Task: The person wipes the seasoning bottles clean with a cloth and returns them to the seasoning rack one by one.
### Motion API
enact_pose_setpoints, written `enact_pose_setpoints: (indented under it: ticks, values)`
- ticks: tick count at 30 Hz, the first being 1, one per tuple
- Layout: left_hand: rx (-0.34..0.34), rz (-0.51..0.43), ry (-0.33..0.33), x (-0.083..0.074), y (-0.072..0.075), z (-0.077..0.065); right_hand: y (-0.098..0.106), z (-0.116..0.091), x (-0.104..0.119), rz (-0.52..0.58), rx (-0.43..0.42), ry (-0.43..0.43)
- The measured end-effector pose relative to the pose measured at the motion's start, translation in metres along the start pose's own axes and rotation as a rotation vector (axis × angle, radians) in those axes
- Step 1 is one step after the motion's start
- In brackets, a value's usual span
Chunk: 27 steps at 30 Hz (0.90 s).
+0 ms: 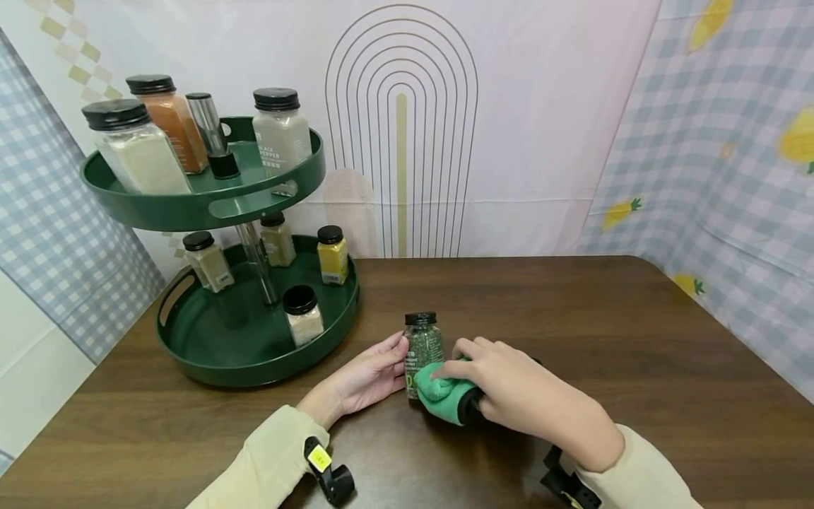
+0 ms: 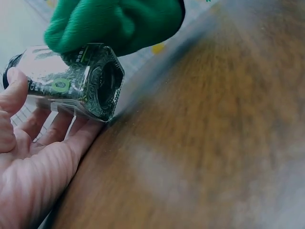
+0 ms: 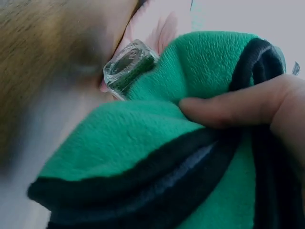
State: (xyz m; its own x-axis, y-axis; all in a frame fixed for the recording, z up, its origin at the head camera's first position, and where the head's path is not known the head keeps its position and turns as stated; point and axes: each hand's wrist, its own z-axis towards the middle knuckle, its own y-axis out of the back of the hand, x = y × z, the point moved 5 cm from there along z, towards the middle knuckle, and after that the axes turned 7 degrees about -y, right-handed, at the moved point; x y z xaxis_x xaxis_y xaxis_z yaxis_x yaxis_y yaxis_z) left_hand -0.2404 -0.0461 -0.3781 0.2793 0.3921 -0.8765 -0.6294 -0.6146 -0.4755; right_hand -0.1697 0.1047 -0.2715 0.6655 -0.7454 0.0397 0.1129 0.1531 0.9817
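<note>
A clear spice jar with a black lid and dark green flakes inside is gripped by my left hand, thumb on the near side and fingers behind. In the left wrist view the jar appears tilted, its glass base showing. My right hand holds a bunched green cloth with black edging, pressed against the jar's lower right side. The right wrist view shows the thumb pinching the folded cloth, which covers most of the jar.
A green two-tier stand is on the left of the brown wooden table. Its upper tier carries large jars, including one labelled black pepper, and a silver cylinder. Smaller jars, one of them yellow, stand on the lower tier.
</note>
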Motion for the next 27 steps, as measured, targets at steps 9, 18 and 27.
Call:
enact_pose_setpoints:
  ticks: [9,18,27]
  values:
    - [0.005,-0.01,-0.011,-0.001,-0.002,0.0,0.001,-0.005,0.004,-0.021,0.106,0.041]
    - [0.031,-0.002,-0.048,-0.002,-0.003,0.001,0.019,-0.002,-0.011,-0.039,-0.234,-0.137]
    - [0.0,-0.068,-0.069,-0.003,0.0,-0.001,0.007,0.001,-0.011,-0.074,-0.059,-0.158]
